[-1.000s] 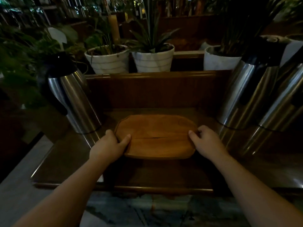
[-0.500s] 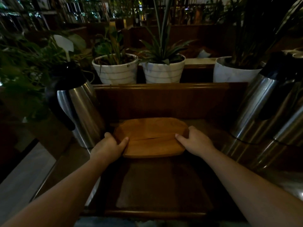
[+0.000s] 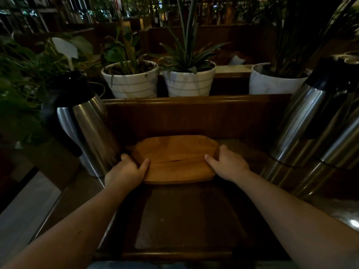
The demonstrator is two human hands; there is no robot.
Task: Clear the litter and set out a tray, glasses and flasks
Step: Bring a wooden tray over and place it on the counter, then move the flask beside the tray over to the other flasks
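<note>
An oval wooden tray [image 3: 175, 158] lies flat on the dark wooden table [image 3: 184, 214], close to the raised back board. My left hand [image 3: 127, 170] grips its left end, thumb on top. My right hand [image 3: 227, 164] grips its right end the same way. A steel flask with a black top and handle [image 3: 85, 125] stands at the tray's left, near my left hand. Two more steel flasks [image 3: 303, 121] stand side by side at the right. No glasses are visible.
Behind the back board [image 3: 194, 113] stand three white plant pots [image 3: 131, 80] with tall leaves. Dense foliage fills the left side. The table's left edge drops to a pale floor [image 3: 21, 206]. The scene is dim.
Both hands have pushed the tray away from me toward the back board, and it now lies nearer the left flask. My head has come closer.
</note>
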